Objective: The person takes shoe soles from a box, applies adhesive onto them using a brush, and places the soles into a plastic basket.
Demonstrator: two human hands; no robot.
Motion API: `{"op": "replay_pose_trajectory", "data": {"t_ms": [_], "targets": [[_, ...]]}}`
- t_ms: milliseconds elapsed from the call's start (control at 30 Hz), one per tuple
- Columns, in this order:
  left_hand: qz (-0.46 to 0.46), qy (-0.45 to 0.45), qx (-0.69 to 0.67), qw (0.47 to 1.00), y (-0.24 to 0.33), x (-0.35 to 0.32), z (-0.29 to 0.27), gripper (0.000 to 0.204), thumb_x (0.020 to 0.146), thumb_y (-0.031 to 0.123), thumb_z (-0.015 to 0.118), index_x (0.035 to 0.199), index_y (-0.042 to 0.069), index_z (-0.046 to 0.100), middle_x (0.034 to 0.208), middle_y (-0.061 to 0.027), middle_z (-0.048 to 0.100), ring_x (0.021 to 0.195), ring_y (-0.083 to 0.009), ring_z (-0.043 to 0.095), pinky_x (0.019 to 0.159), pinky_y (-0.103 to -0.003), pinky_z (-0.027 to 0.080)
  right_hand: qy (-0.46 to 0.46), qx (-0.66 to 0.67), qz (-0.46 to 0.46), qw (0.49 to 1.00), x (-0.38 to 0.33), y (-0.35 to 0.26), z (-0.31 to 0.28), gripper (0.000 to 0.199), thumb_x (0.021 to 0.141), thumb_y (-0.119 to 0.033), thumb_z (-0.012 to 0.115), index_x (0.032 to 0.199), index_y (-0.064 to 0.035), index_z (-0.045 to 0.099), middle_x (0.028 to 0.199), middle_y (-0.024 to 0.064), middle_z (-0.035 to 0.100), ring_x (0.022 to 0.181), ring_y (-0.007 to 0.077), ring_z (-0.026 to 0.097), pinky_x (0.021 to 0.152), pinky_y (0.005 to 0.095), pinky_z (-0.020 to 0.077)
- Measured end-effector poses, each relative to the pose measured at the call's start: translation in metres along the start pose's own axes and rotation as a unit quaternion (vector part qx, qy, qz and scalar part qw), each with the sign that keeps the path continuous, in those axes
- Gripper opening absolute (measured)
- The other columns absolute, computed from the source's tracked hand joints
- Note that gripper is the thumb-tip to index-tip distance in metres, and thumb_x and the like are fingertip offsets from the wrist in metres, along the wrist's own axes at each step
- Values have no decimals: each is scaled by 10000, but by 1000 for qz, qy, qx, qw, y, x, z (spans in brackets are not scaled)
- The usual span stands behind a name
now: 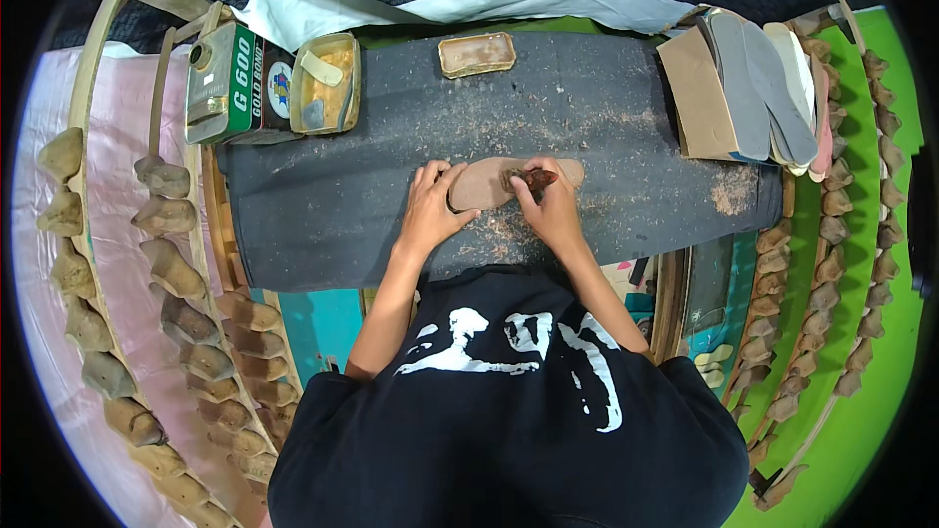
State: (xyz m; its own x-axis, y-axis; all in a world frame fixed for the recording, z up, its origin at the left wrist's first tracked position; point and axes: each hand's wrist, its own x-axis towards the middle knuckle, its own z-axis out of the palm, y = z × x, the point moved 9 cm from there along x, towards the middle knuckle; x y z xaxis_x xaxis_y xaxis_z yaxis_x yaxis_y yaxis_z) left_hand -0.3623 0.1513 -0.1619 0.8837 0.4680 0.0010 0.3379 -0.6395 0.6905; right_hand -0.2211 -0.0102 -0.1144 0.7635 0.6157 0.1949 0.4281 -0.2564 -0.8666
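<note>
A brown shoe insole (474,191) lies flat on the dark cloth of the worktable, its length running left to right. My left hand (428,205) grips its left end, with the fingers along the far edge and the thumb at the near edge. In my right hand (555,210) is a short tool with a glossy red-brown handle (540,178). The fingers are wrapped round it, and its dark end rests over the middle of the insole. Its working tip is too small to make out. The right end of the insole shows beyond my right hand.
Pale shavings lie scattered over the dark cloth (323,205). At the far left stand a green metal can (223,88) and a yellowish tub (350,68). A shallow tray (476,55) sits at the back. Stacked insoles (748,88) fill a cardboard box (690,93) on the right. Racks of wooden shoe lasts (176,269) flank me.
</note>
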Motion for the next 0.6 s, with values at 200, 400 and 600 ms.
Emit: {"op": "replay_pose_trajectory", "data": {"t_ms": [200,400,600], "targets": [[-7,5,23,1000,-3,-6,12,808,590,356,1009,1282,93,685,1188,-71,618,1169,-291,581,1009,-453,446,12,-15,86,996,-5,31,-9,223,952,-126,797,1048,49,697,953,158,762,842,238,771,729,365,590],[26,60,45,997,0,-10,21,830,575,447,1009,1251,112,663,1145,-48,618,1116,-250,594,963,-437,397,142,-138,74,977,12,33,-66,178,975,-120,752,1015,40,687,914,190,752,825,322,756,748,410,578],[51,89,36,994,-2,-18,18,792,578,421,995,1235,120,673,1155,-53,633,1107,-264,598,955,-440,409,-36,-133,-113,984,-2,-22,35,142,927,-52,708,1025,2,620,982,202,596,933,414,614,837,492,510]]}}
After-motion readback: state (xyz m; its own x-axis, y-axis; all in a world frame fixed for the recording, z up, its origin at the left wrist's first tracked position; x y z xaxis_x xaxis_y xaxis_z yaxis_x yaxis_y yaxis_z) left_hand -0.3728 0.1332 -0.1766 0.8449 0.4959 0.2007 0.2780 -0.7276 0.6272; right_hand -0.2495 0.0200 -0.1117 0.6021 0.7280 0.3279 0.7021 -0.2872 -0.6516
